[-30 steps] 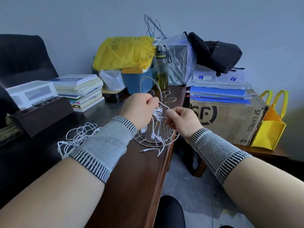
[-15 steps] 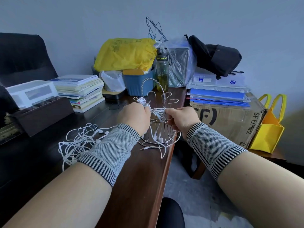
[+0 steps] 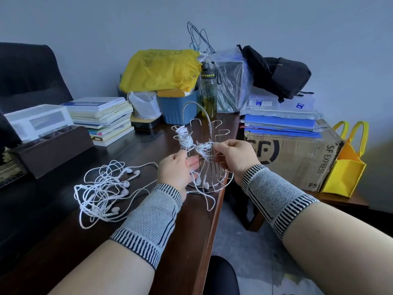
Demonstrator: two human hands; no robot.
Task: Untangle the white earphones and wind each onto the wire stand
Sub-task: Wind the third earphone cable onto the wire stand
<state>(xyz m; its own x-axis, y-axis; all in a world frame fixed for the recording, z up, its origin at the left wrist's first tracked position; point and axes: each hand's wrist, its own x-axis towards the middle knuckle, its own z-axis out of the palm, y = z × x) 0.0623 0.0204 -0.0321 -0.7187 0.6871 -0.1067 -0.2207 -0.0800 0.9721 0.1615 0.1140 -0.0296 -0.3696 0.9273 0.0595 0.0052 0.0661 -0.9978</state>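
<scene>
A chrome wire stand (image 3: 221,133) with hooked arms stands at the desk's right edge. One white earphone coil (image 3: 183,136) is wound on a left arm of it. A second white earphone (image 3: 203,149) is bunched on a nearer arm, its buds and plug dangling over the stand's base ring. My right hand (image 3: 235,156) pinches that cable at the arm. My left hand (image 3: 175,169) sits against the stand's left side with fingers extended, touching the hanging cable. A tangled heap of white earphones (image 3: 104,189) lies on the desk to the left.
Dark wooden desk (image 3: 63,241); its right edge drops to the floor just past the stand. Behind stand a book stack (image 3: 102,116), blue bin (image 3: 176,107), bottle (image 3: 209,92), yellow bag (image 3: 159,69). A cardboard box (image 3: 297,154) and yellow tote (image 3: 346,165) sit right.
My left hand has dropped from the upper left arm, uncovering the wound coil there, and now lies lower against the stand. My right hand stays at the nearer arm with the cable.
</scene>
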